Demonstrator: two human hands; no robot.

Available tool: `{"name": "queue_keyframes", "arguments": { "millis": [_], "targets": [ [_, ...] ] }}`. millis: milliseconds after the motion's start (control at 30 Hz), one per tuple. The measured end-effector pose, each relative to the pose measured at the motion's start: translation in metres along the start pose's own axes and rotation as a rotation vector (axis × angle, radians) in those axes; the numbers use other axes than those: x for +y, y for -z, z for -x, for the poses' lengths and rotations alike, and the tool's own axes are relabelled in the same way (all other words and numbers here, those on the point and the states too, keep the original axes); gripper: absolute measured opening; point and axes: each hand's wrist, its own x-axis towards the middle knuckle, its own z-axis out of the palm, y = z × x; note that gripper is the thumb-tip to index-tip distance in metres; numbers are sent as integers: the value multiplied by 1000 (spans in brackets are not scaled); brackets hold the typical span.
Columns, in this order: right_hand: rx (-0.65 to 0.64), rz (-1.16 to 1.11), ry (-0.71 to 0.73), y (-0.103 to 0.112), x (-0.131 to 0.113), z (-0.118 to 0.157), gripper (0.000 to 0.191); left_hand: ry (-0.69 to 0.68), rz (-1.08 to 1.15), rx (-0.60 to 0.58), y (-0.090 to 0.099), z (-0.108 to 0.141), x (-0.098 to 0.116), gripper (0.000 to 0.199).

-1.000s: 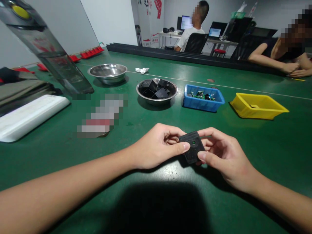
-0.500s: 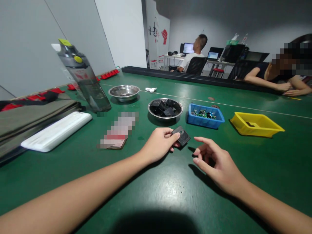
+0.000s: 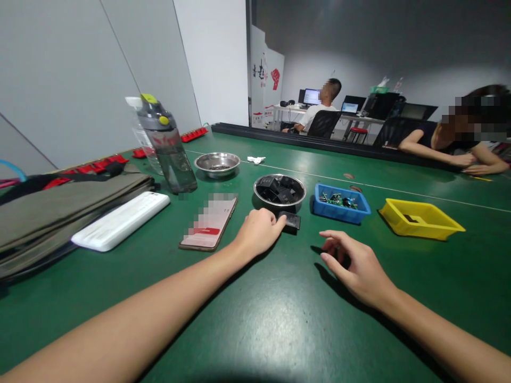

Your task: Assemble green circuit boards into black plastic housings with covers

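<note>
A flat black square part point(image 3: 292, 220) is pinched between the thumb and fingers of my left hand point(image 3: 261, 230), low over the green table point(image 3: 255, 319). Just behind it stands a steel bowl point(image 3: 280, 203) heaped with black plastic parts point(image 3: 279, 189). My right hand point(image 3: 353, 264) hovers to the right with thumb and fingers apart and curved; nothing shows between them. Beyond my right hand are a blue tray point(image 3: 341, 213) of small green circuit boards and a yellow tray point(image 3: 423, 229) with a small dark piece inside.
On the left lie a phone point(image 3: 211, 226), a white power strip-like block point(image 3: 120, 221) and a grey-green bag point(image 3: 67, 207). Behind them stand a water bottle point(image 3: 173, 154) and a second steel bowl point(image 3: 217, 166). Two people sit beyond the table.
The head view has shifted slightly. My left hand has turned the black part flatter and brought it closer to the bowl of black parts. My right hand has stayed nearly in place.
</note>
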Motion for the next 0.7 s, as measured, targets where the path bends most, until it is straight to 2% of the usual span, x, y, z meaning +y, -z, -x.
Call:
{"name": "queue_keyframes", "arguments": {
  "millis": [100, 200, 333, 433, 567, 700],
  "targets": [
    [20, 90, 142, 5, 1, -25, 20, -8, -90, -17, -3, 0, -2, 48],
    [13, 190, 226, 8, 1, -66, 17, -17, -118, -8, -3, 1, -2, 47],
    [-78, 364, 166, 0, -2, -125, 13, -58, -110, 3, 0, 5, 1, 48],
    [-142, 408, 57, -12, -3, -156, 21, -109, -112, -10, 1, 9, 3, 48],
    [-250, 407, -41, -22, 1, -175, 30, -129, -111, -8, 1, 10, 3, 48],
    [-253, 418, -25, -24, 6, -176, 43, -126, -104, -10, -1, 9, 2, 47]
  ]
}}
